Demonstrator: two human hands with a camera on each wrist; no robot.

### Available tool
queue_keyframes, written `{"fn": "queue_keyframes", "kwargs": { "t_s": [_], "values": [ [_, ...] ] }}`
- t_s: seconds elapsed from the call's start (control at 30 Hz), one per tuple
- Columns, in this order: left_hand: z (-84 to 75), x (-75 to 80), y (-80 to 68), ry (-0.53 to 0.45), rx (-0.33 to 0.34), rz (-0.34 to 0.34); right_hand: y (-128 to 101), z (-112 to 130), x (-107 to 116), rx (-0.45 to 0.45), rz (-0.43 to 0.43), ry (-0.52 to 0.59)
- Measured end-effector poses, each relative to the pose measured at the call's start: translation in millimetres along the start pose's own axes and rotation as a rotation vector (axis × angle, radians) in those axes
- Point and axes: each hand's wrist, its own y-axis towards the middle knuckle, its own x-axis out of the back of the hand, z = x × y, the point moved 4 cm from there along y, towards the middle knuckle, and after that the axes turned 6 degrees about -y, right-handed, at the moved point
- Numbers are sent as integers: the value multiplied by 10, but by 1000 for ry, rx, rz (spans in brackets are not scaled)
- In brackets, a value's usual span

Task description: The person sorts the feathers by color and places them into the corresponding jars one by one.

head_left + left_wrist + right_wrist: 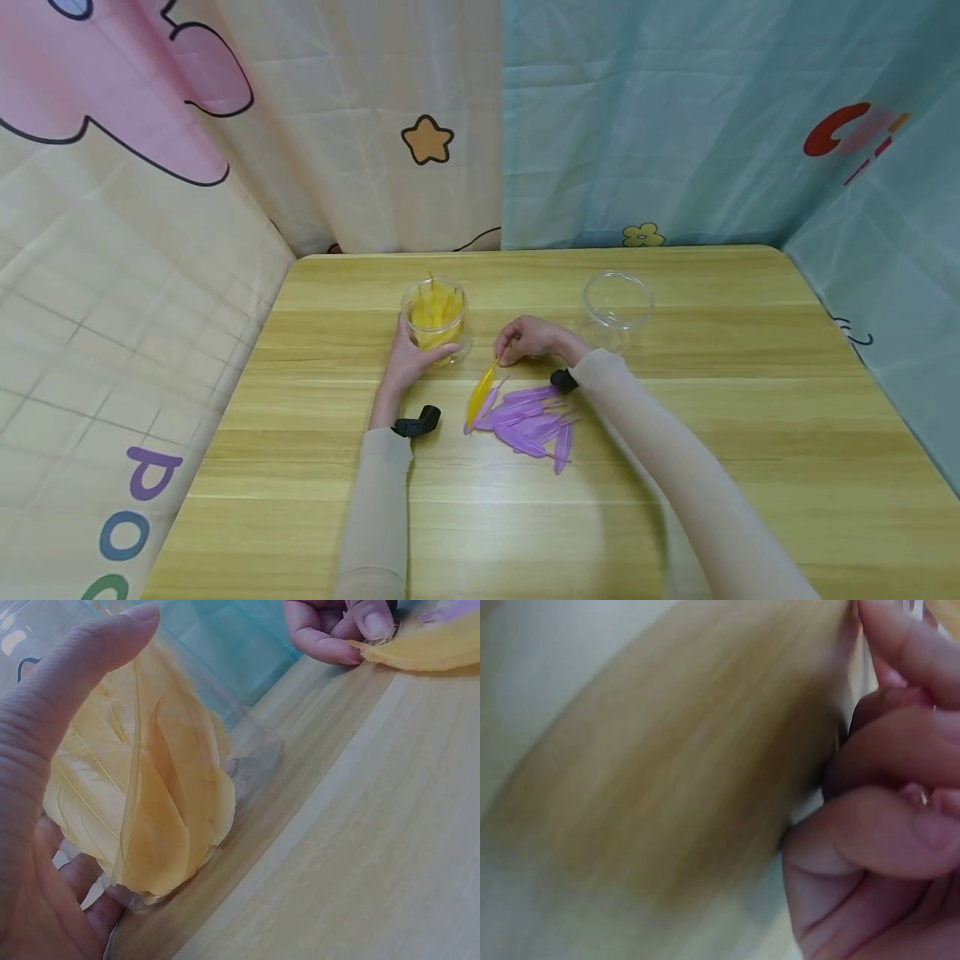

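Observation:
On the left of the head view, my left hand (407,360) grips a transparent cup (463,343) from its left and near side, thumb along the front. Several yellow feathers (437,308) stand inside it, quills up; their broad vanes fill the cup in the left wrist view. My right hand (527,339) pinches one yellow feather (480,398) by the quill end, its vane hanging down toward me. Below that hand, a loose pile of purple feathers (528,417) lies on the table, and the held feather's vane overlaps its left edge.
A second transparent cup (617,340) stands on the wooden table (750,417) behind and right of my right hand. Patterned curtains (337,125) hang along the table's back and sides. Each wrist wears a small black camera, such as the left one (417,422).

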Motion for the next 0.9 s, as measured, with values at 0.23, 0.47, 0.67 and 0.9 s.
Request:
{"fn": "queue_keyframes", "kwargs": {
  "t_s": [0.23, 0.47, 0.67, 0.9],
  "values": [
    [1, 25, -2, 3, 5, -7, 3, 33, -8, 83, 54, -75],
    [34, 24, 4, -6, 3, -9, -3, 20, -13, 70, 62, -67],
    [-20, 8, -10, 2, 19, -7, -32, 26, 2, 109, 73, -83],
    [28, 11, 3, 19, 36, -7, -45, 4, -10, 116, 105, -105]
  ]
}}
